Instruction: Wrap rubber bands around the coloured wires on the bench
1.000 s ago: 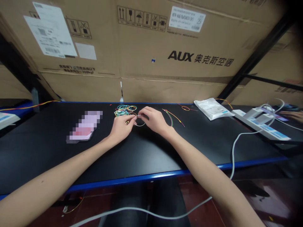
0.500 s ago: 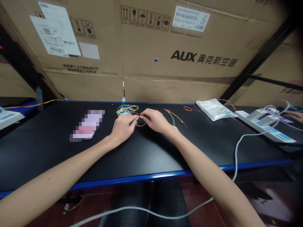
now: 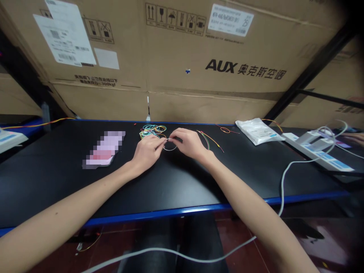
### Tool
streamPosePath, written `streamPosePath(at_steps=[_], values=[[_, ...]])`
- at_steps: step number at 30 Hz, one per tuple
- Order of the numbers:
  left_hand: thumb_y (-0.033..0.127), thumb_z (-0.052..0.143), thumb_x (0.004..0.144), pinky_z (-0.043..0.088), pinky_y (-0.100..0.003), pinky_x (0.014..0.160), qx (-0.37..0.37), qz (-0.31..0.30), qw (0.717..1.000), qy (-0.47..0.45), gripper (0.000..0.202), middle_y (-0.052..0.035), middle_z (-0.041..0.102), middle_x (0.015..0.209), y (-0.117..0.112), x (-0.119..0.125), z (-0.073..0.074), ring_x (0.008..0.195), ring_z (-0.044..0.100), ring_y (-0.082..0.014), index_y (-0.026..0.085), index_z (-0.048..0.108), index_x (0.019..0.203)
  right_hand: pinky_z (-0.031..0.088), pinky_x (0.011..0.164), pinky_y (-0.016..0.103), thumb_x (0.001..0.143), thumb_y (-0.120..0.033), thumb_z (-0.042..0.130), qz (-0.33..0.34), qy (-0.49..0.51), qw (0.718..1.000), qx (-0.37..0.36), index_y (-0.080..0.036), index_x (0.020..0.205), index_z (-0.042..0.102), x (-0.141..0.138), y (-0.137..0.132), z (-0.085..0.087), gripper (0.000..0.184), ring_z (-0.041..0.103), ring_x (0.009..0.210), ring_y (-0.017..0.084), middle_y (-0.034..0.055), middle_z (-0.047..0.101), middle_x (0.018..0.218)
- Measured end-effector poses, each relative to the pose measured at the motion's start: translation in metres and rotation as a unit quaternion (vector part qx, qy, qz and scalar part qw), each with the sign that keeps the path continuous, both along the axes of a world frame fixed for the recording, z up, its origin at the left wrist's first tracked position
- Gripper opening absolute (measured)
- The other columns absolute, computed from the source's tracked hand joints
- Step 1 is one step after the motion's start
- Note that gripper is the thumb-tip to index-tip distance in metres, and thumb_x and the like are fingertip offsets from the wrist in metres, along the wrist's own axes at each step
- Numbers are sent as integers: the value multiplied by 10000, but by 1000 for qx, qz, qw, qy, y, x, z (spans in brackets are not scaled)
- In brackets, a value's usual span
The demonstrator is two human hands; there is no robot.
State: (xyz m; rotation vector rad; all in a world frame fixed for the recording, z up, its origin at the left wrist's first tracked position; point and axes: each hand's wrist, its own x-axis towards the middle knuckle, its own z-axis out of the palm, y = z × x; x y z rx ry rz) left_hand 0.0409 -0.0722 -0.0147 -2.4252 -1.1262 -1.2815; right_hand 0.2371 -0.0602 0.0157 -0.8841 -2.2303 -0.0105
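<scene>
A thin white wire (image 3: 170, 149) bends in a small loop below my fingertips, over the black tabletop. My left hand (image 3: 148, 153) pinches one part of it between thumb and fingers. My right hand (image 3: 187, 142) pinches it just to the right, so the fingertips of both hands nearly meet. Just behind my left hand lies a tangle of coloured wires (image 3: 153, 130), mostly teal and yellow. Several short loose wires (image 3: 214, 140), red, yellow and green, lie to the right of my right hand. The wire ends inside my fingers are hidden.
A blurred-out phone (image 3: 106, 148) lies on the left of the black table (image 3: 182, 185). At the right are a white plastic bag (image 3: 256, 131) and a power strip (image 3: 318, 151) with a white cable (image 3: 283, 185) hanging over the edge. A large cardboard box (image 3: 170, 57) stands behind. Another person's hand (image 3: 354, 138) shows far right.
The camera view has shifted very slightly. Both hands keep their pinch on the white wire, and its loop looks a little wider now.
</scene>
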Motion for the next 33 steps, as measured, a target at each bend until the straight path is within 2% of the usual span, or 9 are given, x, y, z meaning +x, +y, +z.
streamPosePath(at_steps=[6,12,15,19,23,27,33], values=[[265,500,942,524,-365,741,29,11,999,31,240,-63,742,820,-1,-1,1,784,667,-218,212,731,906,437,700,269,944,-223,544,4,-18,998,-68,-175,876,708,0,0,1,184,637,772,155,50,721,866],[270,504,933,509,-360,739,20,43,998,30,235,-56,722,784,0,1,0,756,657,-216,227,725,865,459,750,281,925,-266,590,-26,-54,998,13,-188,991,685,0,-2,1,140,640,898,180,75,700,1036],[264,500,938,506,-361,732,25,38,998,31,240,-65,725,791,-1,2,0,755,659,-220,211,724,873,467,786,291,931,-237,573,-30,-52,998,36,-187,969,691,0,-1,1,134,637,913,185,78,704,1022],[242,487,951,494,-353,714,69,42,994,69,250,-68,734,789,-3,2,2,752,662,-214,181,711,859,466,791,284,947,-235,550,-4,-30,999,31,-188,903,717,0,-1,2,179,641,894,175,66,719,968],[200,490,945,475,-349,694,112,43,987,108,236,-60,736,781,-6,1,5,762,663,-209,170,701,843,444,745,264,955,-232,540,31,-32,999,-13,-179,878,730,2,-2,4,212,646,851,161,57,729,931],[204,490,942,476,-350,708,91,48,989,108,236,-58,733,779,-5,0,4,769,660,-212,180,702,841,422,713,268,954,-233,535,20,-53,997,-44,-169,875,725,1,-2,3,216,631,783,157,56,721,859],[243,487,940,487,-330,682,40,85,993,68,261,-68,717,768,-3,3,2,727,648,-211,191,712,818,438,819,319,887,-241,649,-32,-40,998,24,-172,961,716,-3,0,0,122,620,913,199,78,721,1002]])
